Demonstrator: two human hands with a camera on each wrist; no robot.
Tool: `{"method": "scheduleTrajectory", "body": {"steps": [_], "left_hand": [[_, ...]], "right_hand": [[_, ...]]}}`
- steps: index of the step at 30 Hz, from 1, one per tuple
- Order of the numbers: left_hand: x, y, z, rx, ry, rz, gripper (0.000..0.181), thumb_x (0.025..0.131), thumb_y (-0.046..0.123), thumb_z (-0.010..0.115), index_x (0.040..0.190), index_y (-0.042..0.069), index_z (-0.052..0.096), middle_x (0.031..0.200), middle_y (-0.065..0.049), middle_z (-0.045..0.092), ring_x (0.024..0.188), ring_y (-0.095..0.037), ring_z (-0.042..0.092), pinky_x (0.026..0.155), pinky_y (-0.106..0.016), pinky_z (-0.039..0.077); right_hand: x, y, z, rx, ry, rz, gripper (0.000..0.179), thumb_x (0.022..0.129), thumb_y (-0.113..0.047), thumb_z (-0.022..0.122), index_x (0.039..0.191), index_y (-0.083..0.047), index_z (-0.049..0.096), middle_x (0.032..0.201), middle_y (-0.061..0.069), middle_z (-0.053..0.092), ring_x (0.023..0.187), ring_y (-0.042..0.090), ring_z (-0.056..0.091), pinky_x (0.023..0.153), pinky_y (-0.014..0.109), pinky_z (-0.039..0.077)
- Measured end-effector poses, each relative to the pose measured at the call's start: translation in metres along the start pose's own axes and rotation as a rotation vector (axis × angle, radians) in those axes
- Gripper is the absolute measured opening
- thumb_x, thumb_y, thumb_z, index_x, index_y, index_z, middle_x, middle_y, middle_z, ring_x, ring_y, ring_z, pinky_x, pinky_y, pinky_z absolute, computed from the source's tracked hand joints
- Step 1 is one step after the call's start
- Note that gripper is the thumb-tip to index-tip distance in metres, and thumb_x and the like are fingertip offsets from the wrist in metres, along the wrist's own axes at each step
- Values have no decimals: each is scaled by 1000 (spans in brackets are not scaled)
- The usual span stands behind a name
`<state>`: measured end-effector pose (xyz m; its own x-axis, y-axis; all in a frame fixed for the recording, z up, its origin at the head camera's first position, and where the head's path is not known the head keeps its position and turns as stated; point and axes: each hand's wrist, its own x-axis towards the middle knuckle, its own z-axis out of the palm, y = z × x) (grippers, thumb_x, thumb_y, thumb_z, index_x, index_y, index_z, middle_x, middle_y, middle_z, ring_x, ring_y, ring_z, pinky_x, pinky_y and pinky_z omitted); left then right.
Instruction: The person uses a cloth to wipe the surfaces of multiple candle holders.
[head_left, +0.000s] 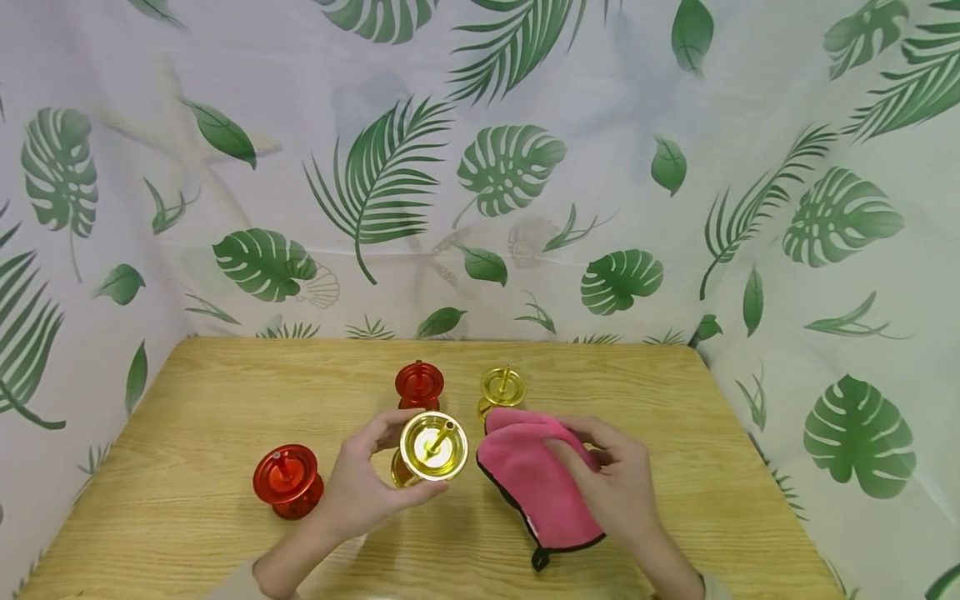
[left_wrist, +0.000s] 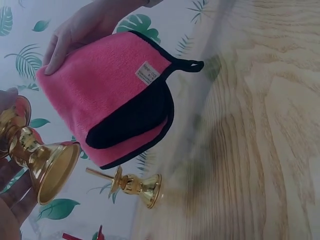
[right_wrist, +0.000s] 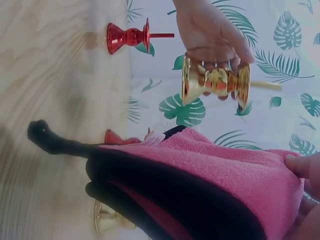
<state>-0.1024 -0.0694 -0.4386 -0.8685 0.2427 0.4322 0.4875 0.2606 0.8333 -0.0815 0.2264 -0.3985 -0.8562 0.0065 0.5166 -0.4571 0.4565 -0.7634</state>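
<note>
A shiny gold candle holder (head_left: 433, 447) with a thin upright tube in its dish is gripped by my left hand (head_left: 362, 485), off the table. Fingers and thumb lie around it, and in the right wrist view the gold holder (right_wrist: 217, 82) shows its flared base. My right hand (head_left: 618, 479) holds a folded pink towel (head_left: 536, 487) with black edging and a small hanging loop, just right of the holder and apart from it. A white label shows on the pink towel (left_wrist: 100, 82) in the left wrist view.
On the wooden table (head_left: 187, 517) stand a red candle holder (head_left: 285, 477) at left, another red holder (head_left: 418, 383) behind my left hand, and a second gold holder (head_left: 504, 386) behind the towel. A leaf-printed cloth backdrop (head_left: 420, 292) borders the back and sides.
</note>
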Motion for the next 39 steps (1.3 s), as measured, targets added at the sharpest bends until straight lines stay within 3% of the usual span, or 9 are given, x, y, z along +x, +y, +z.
{"method": "scheduleTrajectory", "body": {"steps": [11, 15, 21, 27, 35, 39], "left_hand": [[1, 3, 21, -56, -67, 11, 73, 70, 20, 99, 134, 15, 64, 118, -1, 79, 105, -6, 73, 93, -31, 57], [0, 3, 27, -50, -78, 25, 74, 69, 21, 99, 135, 15, 64, 117, 1, 78, 103, -5, 72, 91, -29, 58], [0, 4, 31, -34, -104, 65, 73, 69, 23, 100, 133, 14, 65, 117, 1, 78, 103, -5, 71, 90, -29, 60], [0, 3, 33, -15, -127, 89, 75, 69, 23, 100, 134, 15, 65, 122, 1, 76, 107, -6, 70, 90, -28, 61], [-1, 0, 32, 83, -168, 209, 79, 68, 28, 101, 136, 11, 65, 124, -1, 75, 107, -10, 71, 90, -26, 62], [-2, 1, 33, 201, -197, 252, 80, 67, 35, 101, 137, 14, 67, 120, 3, 76, 108, -10, 70, 93, -28, 60]], "right_hand": [[1, -6, 11, 43, -82, -45, 25, 86, 3, 82, 105, -13, 81, 96, 5, 81, 70, -3, 64, 50, 18, 48], [3, -7, 15, 51, -99, -100, 27, 82, 6, 83, 103, -11, 80, 94, 6, 80, 69, -4, 61, 48, 16, 46], [8, -4, 17, 48, -153, -206, 29, 81, 8, 83, 103, -10, 80, 94, 8, 80, 77, -1, 63, 60, 14, 52], [15, -5, 12, 72, -310, -257, 28, 86, 8, 79, 109, -9, 79, 103, 8, 80, 92, 9, 74, 77, 18, 61], [27, -5, 2, -3, -553, -302, 27, 88, 6, 77, 111, -9, 81, 104, 5, 80, 87, 11, 72, 72, 21, 60], [32, -5, -2, -31, -693, -240, 23, 92, -1, 77, 110, -14, 82, 107, 1, 79, 90, 6, 68, 73, 22, 59]]}}
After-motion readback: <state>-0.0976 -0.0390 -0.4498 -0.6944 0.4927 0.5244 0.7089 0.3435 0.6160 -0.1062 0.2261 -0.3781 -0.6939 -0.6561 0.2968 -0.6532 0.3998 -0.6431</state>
